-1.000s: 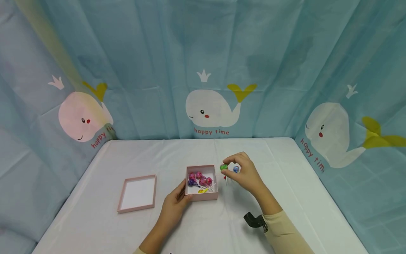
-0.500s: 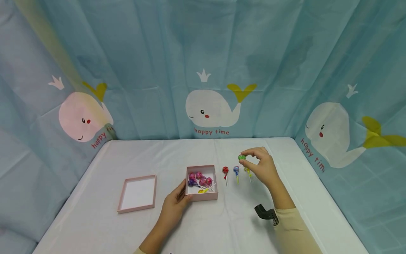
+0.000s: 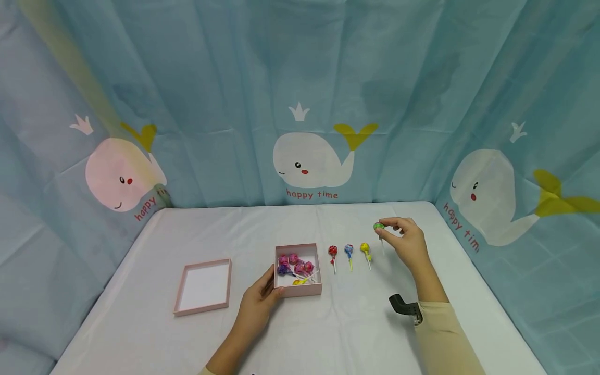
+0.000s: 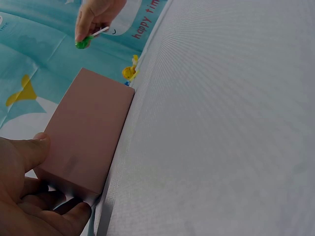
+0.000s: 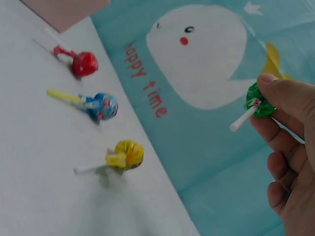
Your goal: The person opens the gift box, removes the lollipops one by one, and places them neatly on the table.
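Clearly, the pink box [image 3: 300,292] anchors everything. Far to its left, on the blue curtain [image 3: 220,104], a whale print [image 3: 119,174] carries red lettering that reads "happy ti" before a fold. Well apart on the box's left, a shallow pink lid [image 3: 229,284] lies white inside up. The left hand [image 3: 259,299] grips the box's left side, thumb at the near corner. In the open box, six lollipop heads show: four pink lollipops [image 3: 294,259], one purple lollipop [image 3: 283,270] and one yellow-wrapped lollipop [image 3: 297,283], sticks overlapping. Behind the box, the second whale [image 3: 304,161] has "happy time" beneath it. Just right of the box, three lollipops lie in a row on the white cloth [image 3: 140,338], sticks toward the person: a red lollipop [image 3: 333,250], a blue lollipop [image 3: 349,250] and a yellow lollipop [image 3: 365,247]. Farther right of the box, the right hand [image 3: 408,242] pinches one green lollipop [image 5: 258,101] by its head, raised off the cloth, stick downward. Far right of the box, the third whale [image 3: 487,198] shows "happy tim".
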### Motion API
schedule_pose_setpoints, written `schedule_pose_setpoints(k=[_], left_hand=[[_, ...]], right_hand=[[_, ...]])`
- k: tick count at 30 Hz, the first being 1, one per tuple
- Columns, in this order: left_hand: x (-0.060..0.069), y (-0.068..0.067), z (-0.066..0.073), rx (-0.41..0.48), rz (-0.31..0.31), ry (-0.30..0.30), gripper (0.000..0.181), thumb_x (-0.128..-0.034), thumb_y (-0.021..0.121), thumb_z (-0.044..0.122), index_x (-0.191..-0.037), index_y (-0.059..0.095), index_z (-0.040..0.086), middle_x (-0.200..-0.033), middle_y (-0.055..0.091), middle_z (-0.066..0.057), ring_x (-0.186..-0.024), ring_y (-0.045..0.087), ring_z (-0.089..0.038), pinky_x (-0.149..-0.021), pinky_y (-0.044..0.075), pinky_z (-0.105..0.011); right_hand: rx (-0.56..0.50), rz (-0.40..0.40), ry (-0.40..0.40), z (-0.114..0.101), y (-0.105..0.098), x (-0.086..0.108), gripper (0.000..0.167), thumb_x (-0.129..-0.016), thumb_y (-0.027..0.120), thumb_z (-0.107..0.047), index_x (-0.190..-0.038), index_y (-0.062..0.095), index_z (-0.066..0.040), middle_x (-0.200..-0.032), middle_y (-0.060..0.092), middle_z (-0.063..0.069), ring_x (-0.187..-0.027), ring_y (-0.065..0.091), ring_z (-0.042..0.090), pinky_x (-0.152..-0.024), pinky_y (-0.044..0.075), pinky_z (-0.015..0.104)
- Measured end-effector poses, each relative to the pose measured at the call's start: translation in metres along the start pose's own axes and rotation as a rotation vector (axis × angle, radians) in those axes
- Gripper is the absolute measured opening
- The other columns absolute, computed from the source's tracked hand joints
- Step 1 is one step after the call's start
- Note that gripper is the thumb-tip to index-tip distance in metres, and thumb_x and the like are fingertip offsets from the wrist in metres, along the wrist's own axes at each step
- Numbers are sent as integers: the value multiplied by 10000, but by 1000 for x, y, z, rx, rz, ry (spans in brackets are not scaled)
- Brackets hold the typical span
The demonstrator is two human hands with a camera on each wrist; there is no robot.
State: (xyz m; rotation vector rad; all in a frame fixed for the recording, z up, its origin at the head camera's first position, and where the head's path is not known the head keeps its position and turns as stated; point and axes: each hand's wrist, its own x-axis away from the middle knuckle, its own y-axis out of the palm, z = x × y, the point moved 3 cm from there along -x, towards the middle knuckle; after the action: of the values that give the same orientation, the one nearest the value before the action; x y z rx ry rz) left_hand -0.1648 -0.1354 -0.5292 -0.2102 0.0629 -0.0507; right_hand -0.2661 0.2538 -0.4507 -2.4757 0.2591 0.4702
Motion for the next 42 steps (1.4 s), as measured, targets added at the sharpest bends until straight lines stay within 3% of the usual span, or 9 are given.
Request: schedule_pose_setpoints(k=[4, 11, 19, 26, 33, 42], left_hand=[[0, 0, 0, -2, 0, -2, 719, -963, 729, 256, -1576, 393, 92, -1625, 387, -99, -1460, 426, -272, -1129, 418, -281], [0, 0, 0, 12, 5, 7, 699, -964, 730, 211, -1569, 405, 81, -1618, 396, -110, -1458, 430, -271, -1131, 416, -284], [-1, 0, -1, 9, 5, 18, 698, -964, 727, 188, -1569, 399, 68, -1615, 399, -118, -1455, 432, -272, -1129, 418, -276], [-1, 0, -2, 16, 5, 21, 704, -962, 730, 207, -1569, 399, 73, -1617, 397, -116, -1459, 428, -272, -1133, 414, -280], [0, 1, -1, -11, 20, 6, 688, -963, 733, 206, -1564, 417, 92, -1607, 417, -94, -1448, 444, -264, -1114, 426, -259], [-1, 0, 0, 11, 14, 1, 702, -952, 742, 232, -1564, 422, 104, -1609, 417, -87, -1447, 449, -261, -1122, 428, -276]], right_hand=[[0, 10, 39, 14, 1, 0, 328, -896, 818, -346, -1135, 773, -125, -1106, 693, 90, -990, 512, 263, -838, 430, 390], [3, -26, 158, 36, 6, 0, 373, -911, 795, -387, -1167, 770, -117, -1158, 745, 85, -952, 512, 188, -682, 429, 250], [-21, -88, 300, 58, 15, 3, 412, -914, 784, -423, -1193, 754, -121, -1205, 720, 95, -941, 495, 195, -741, 440, 258], [10, -124, 308, 69, 22, 7, 423, -916, 780, -433, -1190, 745, -113, -1209, 718, 102, -997, 553, 223, -821, 471, 314], [88, -135, 289, 81, 29, 9, 384, -920, 785, -394, -1172, 745, -108, -1152, 735, 99, -969, 629, 218, -809, 523, 304], [136, -141, 230, 79, 29, 10, 330, -916, 794, -371, -1111, 758, -107, -1072, 752, 96, -907, 639, 231, -766, 516, 326]])
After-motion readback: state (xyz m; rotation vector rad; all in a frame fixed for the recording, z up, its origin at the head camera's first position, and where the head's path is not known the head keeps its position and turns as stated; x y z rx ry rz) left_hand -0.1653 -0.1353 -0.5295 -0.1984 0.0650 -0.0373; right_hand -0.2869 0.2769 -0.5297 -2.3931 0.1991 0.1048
